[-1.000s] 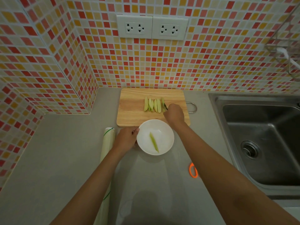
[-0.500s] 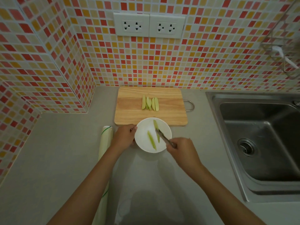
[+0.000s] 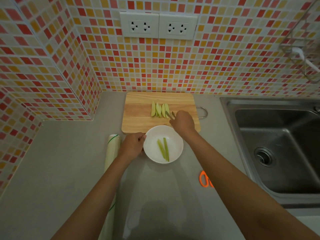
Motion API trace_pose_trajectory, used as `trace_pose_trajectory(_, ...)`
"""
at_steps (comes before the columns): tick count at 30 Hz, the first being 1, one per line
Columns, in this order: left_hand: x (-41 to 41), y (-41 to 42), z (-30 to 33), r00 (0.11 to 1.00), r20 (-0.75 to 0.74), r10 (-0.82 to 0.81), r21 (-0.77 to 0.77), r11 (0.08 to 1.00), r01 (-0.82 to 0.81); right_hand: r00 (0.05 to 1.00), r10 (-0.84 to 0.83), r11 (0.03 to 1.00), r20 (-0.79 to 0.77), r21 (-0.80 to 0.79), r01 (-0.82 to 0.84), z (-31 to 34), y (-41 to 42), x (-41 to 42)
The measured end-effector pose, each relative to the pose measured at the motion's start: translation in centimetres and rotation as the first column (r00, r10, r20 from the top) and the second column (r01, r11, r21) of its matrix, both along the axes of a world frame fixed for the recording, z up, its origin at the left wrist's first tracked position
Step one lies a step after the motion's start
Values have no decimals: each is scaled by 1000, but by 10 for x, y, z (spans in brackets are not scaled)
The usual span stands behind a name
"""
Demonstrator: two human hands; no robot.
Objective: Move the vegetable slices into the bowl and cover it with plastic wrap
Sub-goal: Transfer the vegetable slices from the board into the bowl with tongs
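A white bowl (image 3: 154, 135) sits on the grey counter just in front of a wooden cutting board (image 3: 138, 116). Two green vegetable slices (image 3: 163, 148) lie inside the bowl. Several more pale green slices (image 3: 160, 109) stand in a row on the board. My left hand (image 3: 132, 145) grips the bowl's left rim. My right hand (image 3: 182, 121) is over the board, holding metal tongs (image 3: 169, 115) whose tips reach the rightmost slice. A roll of plastic wrap (image 3: 111, 153) lies left of the bowl, partly under my left forearm.
A steel sink (image 3: 277, 144) fills the right side. Orange-handled scissors (image 3: 205, 179) lie on the counter beside my right forearm. Tiled walls enclose the back and left, with two sockets (image 3: 158, 25) above the board.
My right hand left a second slice in the bowl and moved the tongs back up to the row on the board. My left hand stayed on the bowl.
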State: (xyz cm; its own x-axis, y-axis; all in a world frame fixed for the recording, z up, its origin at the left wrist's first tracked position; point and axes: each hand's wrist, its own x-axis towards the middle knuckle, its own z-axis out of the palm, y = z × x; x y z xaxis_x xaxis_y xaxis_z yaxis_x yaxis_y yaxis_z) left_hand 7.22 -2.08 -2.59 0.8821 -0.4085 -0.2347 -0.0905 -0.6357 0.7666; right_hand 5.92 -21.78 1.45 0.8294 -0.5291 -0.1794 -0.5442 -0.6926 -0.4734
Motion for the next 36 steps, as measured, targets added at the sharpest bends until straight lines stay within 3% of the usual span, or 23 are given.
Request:
trace_pose_trajectory(5, 0, 0, -1, 1000, 10, -6, 2, 1000, 6, 999, 34, 998, -3, -49, -34, -12, 1, 15)
trace_pose_trajectory(13, 0, 0, -1, 1000, 9, 9, -25, 1000, -8, 975, -8, 983, 222, 183, -34, 21, 21, -75)
trace_pose_trajectory(17, 0, 0, -2, 1000, 1, 9, -14, 1000, -9, 991, 66, 980, 114, 182, -87, 16, 39, -127)
trace_pose_trajectory(21, 0, 0, -2, 1000, -10, 13, -14, 1000, -13, 991, 129, 990, -30, 58, -127, 6, 43, -129)
trace_pose_trajectory(26, 3, -2, -2, 1000, 22, 13, 22, 1000, -13, 997, 4, 994, 76, 112, -12, 23, 26, -63)
trace_pose_trajectory(29, 5, -4, -3, 1000, 21, 13, 57, 998, -15, 996, 85, 991, 24, 103, -87, 31, 25, -31)
trace_pose_trajectory(33, 3, -12, -4, 994, -18, 110, 40, 993, -109, 996, 81, 993, -22, 87, -78, 23, 25, -39)
trace_pose_trajectory(36, -6, -21, -2, 999, -7, 51, 47, 998, -50, 1000, 29, 990, 0, 140, -28, 16, 19, -54)
